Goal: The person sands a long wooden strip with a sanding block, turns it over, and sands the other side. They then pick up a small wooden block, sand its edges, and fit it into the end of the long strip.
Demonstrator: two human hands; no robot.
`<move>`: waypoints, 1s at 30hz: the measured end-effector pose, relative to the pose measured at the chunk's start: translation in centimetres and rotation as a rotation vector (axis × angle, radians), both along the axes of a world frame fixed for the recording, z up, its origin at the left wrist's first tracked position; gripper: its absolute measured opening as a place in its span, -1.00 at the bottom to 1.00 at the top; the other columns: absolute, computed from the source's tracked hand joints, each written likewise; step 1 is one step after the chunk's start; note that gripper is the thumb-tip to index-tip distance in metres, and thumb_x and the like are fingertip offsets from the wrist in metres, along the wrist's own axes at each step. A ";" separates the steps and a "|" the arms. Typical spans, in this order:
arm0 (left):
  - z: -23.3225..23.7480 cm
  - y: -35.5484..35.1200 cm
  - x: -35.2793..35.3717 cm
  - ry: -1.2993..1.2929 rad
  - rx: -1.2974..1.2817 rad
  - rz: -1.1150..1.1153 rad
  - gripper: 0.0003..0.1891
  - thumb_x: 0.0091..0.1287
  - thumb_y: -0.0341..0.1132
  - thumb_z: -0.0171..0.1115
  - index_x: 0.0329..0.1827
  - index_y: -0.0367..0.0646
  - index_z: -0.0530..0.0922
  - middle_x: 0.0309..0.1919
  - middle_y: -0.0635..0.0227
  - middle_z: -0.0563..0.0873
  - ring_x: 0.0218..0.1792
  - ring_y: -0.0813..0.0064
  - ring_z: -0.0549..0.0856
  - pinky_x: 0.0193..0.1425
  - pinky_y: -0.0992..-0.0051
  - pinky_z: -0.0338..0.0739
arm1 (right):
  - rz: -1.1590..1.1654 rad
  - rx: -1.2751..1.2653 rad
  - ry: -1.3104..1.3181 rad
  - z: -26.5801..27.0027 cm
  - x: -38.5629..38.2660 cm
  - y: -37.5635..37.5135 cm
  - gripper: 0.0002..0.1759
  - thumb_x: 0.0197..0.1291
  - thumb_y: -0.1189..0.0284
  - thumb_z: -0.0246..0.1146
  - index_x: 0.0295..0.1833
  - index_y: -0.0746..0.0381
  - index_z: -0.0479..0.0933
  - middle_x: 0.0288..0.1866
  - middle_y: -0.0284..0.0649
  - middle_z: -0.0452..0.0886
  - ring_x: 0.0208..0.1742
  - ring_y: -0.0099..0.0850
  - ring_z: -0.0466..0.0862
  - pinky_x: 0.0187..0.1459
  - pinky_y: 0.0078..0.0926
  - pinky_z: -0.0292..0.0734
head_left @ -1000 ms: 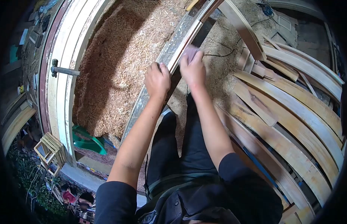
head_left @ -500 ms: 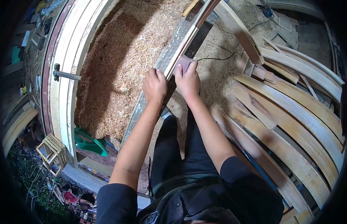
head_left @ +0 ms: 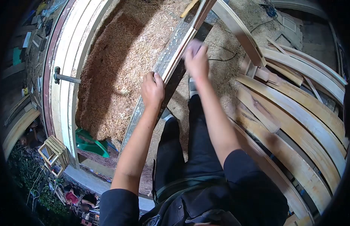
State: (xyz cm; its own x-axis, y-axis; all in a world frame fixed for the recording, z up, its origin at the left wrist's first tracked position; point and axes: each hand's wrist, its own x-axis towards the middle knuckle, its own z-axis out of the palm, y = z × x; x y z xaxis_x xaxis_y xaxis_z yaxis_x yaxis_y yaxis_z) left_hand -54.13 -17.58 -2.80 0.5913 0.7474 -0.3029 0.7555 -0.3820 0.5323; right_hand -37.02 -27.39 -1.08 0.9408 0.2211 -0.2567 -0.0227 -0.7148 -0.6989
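Observation:
My left hand (head_left: 152,89) is closed around the near end of a long, narrow wooden frame piece (head_left: 181,49). This piece lies along a paint-speckled plank (head_left: 132,122) that runs diagonally away from me. In my right hand (head_left: 198,63) is a mauve-brown folded sheet of sandpaper (head_left: 195,46), gripped between thumb and fingers and slightly blurred. The sandpaper is at the right side of the wood; whether it touches is hard to tell.
Wood shavings (head_left: 145,45) cover the floor. A hammer (head_left: 67,78) rests on a pale curved frame at left, above a green plastic dustpan (head_left: 90,145). Curved boards (head_left: 284,113) are stacked at right. A wooden board (head_left: 242,34) slants down from the top. A cable (head_left: 223,59) crosses the floor.
My right hand has moved up and away along the wood with the sandpaper. My left hand has shifted slightly left and down, still on the frame piece.

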 end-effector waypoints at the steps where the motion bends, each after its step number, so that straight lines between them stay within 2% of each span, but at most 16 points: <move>1: -0.1 -0.1 -0.1 -0.005 -0.002 0.002 -0.53 0.74 -0.03 -0.07 0.15 -0.29 0.65 0.05 -0.22 0.75 0.12 -0.26 0.70 0.29 -0.10 0.53 | -0.037 -0.034 -0.030 0.4 2.8 0.6 -0.45 0.59 0.09 0.17 0.33 0.31 0.27 -0.14 0.34 0.80 -0.09 0.35 0.82 -0.04 0.27 0.75; 3: -0.6 -0.1 -0.4 -0.011 0.007 0.009 -0.54 0.72 -0.02 -0.03 0.14 -0.26 0.66 0.06 -0.17 0.75 0.09 -0.26 0.70 0.27 -0.11 0.55 | -0.011 -0.099 -0.080 -0.5 4.4 0.7 -0.45 0.59 0.08 0.17 0.32 0.30 0.26 -0.13 0.34 0.80 -0.09 0.37 0.81 -0.05 0.28 0.74; 6: -0.7 0.0 -0.3 -0.024 0.014 0.016 -0.57 0.69 -0.02 0.01 0.13 -0.22 0.67 0.08 -0.13 0.76 0.07 -0.25 0.70 0.24 -0.12 0.56 | 0.051 -0.033 0.060 0.0 -2.0 -0.1 -0.42 0.59 0.06 0.17 0.33 0.32 0.23 -0.16 0.38 0.79 -0.13 0.40 0.80 -0.09 0.33 0.72; 8: -0.6 0.0 -0.2 -0.020 0.012 0.017 -0.57 0.69 -0.02 0.01 0.12 -0.22 0.67 0.08 -0.13 0.76 0.06 -0.26 0.70 0.24 -0.12 0.56 | 0.091 -0.070 0.010 0.6 -5.7 -0.6 -0.43 0.60 0.06 0.16 0.33 0.31 0.23 -0.18 0.40 0.77 -0.14 0.41 0.80 -0.09 0.34 0.72; 9: -0.6 0.0 -0.2 -0.021 -0.003 0.019 -0.57 0.70 -0.02 0.01 0.12 -0.22 0.66 0.08 -0.14 0.75 0.07 -0.26 0.70 0.23 -0.12 0.56 | 0.111 -0.123 0.020 1.1 -6.0 -0.5 -0.44 0.60 0.06 0.16 0.32 0.31 0.24 -0.19 0.40 0.77 -0.13 0.41 0.79 -0.09 0.33 0.73; 11: -0.6 0.1 -0.3 -0.019 -0.016 0.021 -0.58 0.70 -0.03 0.01 0.11 -0.22 0.66 0.08 -0.14 0.75 0.07 -0.26 0.70 0.23 -0.13 0.55 | 0.069 -0.011 -0.031 0.5 -3.6 0.0 -0.46 0.59 0.08 0.18 0.29 0.31 0.25 -0.20 0.41 0.77 -0.13 0.42 0.78 -0.09 0.32 0.72; 13: -0.5 0.1 -0.5 -0.020 -0.021 0.004 -0.58 0.70 -0.03 0.00 0.11 -0.21 0.65 0.08 -0.15 0.75 0.09 -0.25 0.71 0.24 -0.13 0.55 | 0.036 -0.036 -0.065 0.6 0.0 0.6 -0.48 0.59 0.09 0.18 0.25 0.32 0.25 -0.18 0.44 0.76 -0.12 0.42 0.78 -0.09 0.32 0.70; 15: -0.6 0.0 -0.6 -0.027 -0.030 0.013 -0.58 0.69 -0.04 0.00 0.12 -0.21 0.65 0.08 -0.15 0.75 0.11 -0.25 0.70 0.25 -0.14 0.55 | 0.008 -0.054 -0.083 0.6 -1.1 1.0 -0.47 0.61 0.10 0.16 0.29 0.33 0.25 -0.19 0.44 0.76 -0.12 0.42 0.78 -0.10 0.33 0.70; 17: -0.7 0.2 -0.6 -0.046 -0.035 0.026 -0.59 0.69 -0.04 0.00 0.13 -0.21 0.65 0.09 -0.15 0.74 0.12 -0.24 0.70 0.26 -0.14 0.54 | 0.032 -0.017 0.052 2.2 -5.9 0.8 -0.44 0.60 0.09 0.16 0.34 0.32 0.24 -0.20 0.43 0.76 -0.13 0.42 0.79 -0.12 0.36 0.70; 18: -0.8 0.2 -0.6 -0.053 -0.048 0.032 -0.59 0.68 -0.06 0.00 0.15 -0.21 0.65 0.09 -0.14 0.74 0.13 -0.23 0.70 0.28 -0.13 0.53 | 0.062 0.015 -0.026 0.2 -9.1 0.2 -0.43 0.59 0.08 0.17 0.36 0.30 0.22 -0.20 0.43 0.76 -0.15 0.43 0.79 -0.13 0.38 0.70; 19: -1.1 0.3 -0.7 -0.059 -0.062 0.035 -0.60 0.67 -0.07 0.00 0.16 -0.22 0.65 0.09 -0.13 0.74 0.15 -0.23 0.70 0.30 -0.13 0.53 | 0.105 0.022 -0.072 0.8 -11.0 -0.2 -0.43 0.58 0.08 0.18 0.35 0.28 0.22 -0.20 0.43 0.77 -0.16 0.43 0.79 -0.12 0.38 0.70; 21: -2.0 0.3 -1.0 -0.095 -0.054 0.043 -0.60 0.66 -0.09 0.00 0.17 -0.22 0.65 0.09 -0.12 0.74 0.16 -0.22 0.69 0.32 -0.12 0.52 | 0.128 -0.029 0.020 0.6 -10.4 -0.6 -0.43 0.57 0.08 0.20 0.33 0.29 0.22 -0.19 0.42 0.77 -0.14 0.42 0.79 -0.10 0.36 0.70; 25: -1.7 0.3 -1.3 -0.058 -0.044 0.030 -0.60 0.63 -0.11 0.01 0.19 -0.22 0.65 0.14 -0.10 0.73 0.21 -0.18 0.68 0.36 -0.10 0.51 | 0.001 -0.027 -0.047 1.3 -3.1 1.3 -0.48 0.63 0.11 0.15 0.26 0.35 0.24 -0.12 0.44 0.76 -0.08 0.44 0.78 -0.06 0.32 0.70; 27: -1.3 0.2 -1.1 -0.065 -0.066 0.048 -0.62 0.62 -0.13 0.00 0.20 -0.21 0.65 0.15 -0.10 0.72 0.22 -0.18 0.68 0.36 -0.10 0.50 | -0.048 -0.042 -0.072 1.5 -4.8 1.5 -0.48 0.62 0.10 0.15 0.24 0.34 0.23 -0.13 0.45 0.75 -0.08 0.44 0.78 -0.06 0.33 0.70; 29: -1.2 0.2 -1.1 -0.106 -0.061 0.070 -0.59 0.65 -0.12 -0.08 0.21 -0.20 0.64 0.16 -0.09 0.70 0.22 -0.17 0.67 0.37 -0.08 0.49 | 0.003 -0.139 0.097 2.6 -9.1 1.0 -0.46 0.59 0.11 0.18 0.28 0.33 0.21 -0.13 0.48 0.74 -0.08 0.46 0.77 -0.05 0.36 0.68; 30: -1.0 0.3 -1.1 -0.109 -0.061 0.079 -0.59 0.65 -0.12 -0.08 0.21 -0.20 0.64 0.16 -0.09 0.70 0.22 -0.17 0.67 0.37 -0.08 0.49 | 0.058 -0.064 -0.012 1.7 -11.5 0.2 -0.43 0.56 0.12 0.21 0.31 0.31 0.19 -0.12 0.51 0.73 -0.07 0.48 0.75 -0.05 0.40 0.66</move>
State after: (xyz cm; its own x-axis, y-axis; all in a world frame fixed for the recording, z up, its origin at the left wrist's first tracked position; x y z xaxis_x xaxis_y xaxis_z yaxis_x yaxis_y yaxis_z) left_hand -55.21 -17.31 -3.81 0.5629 0.7751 -0.2868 0.7186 -0.2877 0.6331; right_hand -48.52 -27.17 0.63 0.9300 0.2593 -0.2604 0.0287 -0.7577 -0.6520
